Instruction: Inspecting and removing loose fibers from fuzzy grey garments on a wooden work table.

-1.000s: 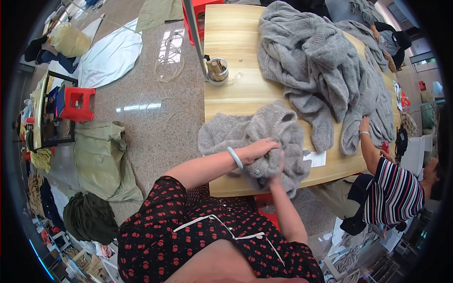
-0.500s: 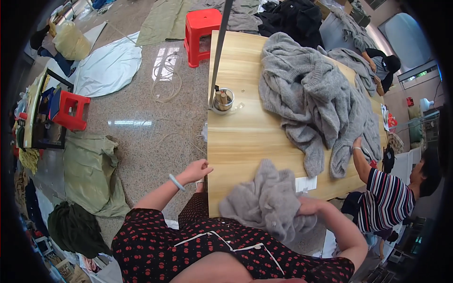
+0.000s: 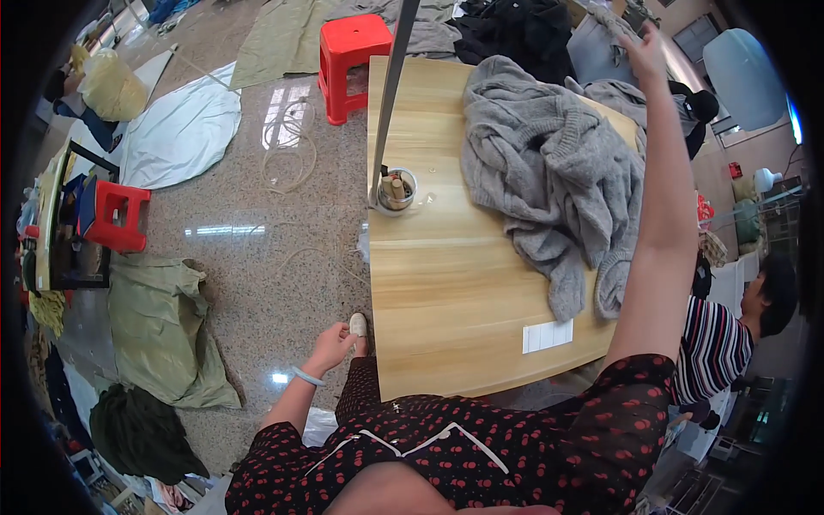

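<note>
My right hand is stretched far out over the table's back right, its fingers spread and nothing seen in them. It lies in line with grey cloth draped over a grey bin; whether they touch I cannot tell. A pile of grey knitted sweaters covers the table's right half, partly hidden by my forearm. Low beside the table's left edge hangs my left hand, loosely bent, fingers a little apart and holding nothing. A white paper strip with ruled lines rests on the wooden table near its front edge.
A metal cup of tools stands by a grey upright pole at the table's left edge. Beyond are a red stool and dark clothes. A co-worker in a striped top is at the right.
My right hand has left the near edge and swung up to the far right. The grey sweater it held is gone from the table front. My left hand dropped lower and slightly left.
</note>
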A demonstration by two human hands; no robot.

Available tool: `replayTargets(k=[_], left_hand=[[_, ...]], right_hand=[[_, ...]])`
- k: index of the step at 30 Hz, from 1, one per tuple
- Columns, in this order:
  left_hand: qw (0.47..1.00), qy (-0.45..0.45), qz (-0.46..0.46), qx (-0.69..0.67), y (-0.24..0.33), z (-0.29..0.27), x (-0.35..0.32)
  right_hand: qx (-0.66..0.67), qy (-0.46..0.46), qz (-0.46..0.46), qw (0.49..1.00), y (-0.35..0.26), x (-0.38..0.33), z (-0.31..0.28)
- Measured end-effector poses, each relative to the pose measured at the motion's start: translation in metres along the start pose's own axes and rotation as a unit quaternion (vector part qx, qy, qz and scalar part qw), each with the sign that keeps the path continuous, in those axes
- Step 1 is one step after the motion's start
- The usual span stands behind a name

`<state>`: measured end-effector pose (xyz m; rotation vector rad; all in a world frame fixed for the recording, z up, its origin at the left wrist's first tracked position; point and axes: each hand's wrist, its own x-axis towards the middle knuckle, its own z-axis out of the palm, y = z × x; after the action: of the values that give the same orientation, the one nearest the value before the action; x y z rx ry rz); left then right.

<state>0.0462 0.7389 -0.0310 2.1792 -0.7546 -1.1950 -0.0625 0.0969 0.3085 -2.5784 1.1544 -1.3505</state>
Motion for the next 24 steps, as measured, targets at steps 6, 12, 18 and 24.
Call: replayTargets(k=[6,12,18,24], left_hand=[[0.997,-0.055,0.034,0.034,0.009,0.021,0.009],[0.994,-0.084,0.054,0.044,0.043,0.028,0.020],[0.977,-0.091,0.184,-0.050,0.138,0.050,0.060],[0.919,-0.267,0.043,-0.287,0.238,0.074,0.044]], right_hand=[[-0.321,-0.418,-0.094,0.844,0.026,-0.227,0.021],[-0.179,-0.307,-0.056,0.933,0.048,-0.300,-0.010],[0.236,-0.309,0.365,0.846,-0.016,-0.345,-0.086],[0.432,-0.372,0.384,0.727,-0.101,-0.424,-0.116]])
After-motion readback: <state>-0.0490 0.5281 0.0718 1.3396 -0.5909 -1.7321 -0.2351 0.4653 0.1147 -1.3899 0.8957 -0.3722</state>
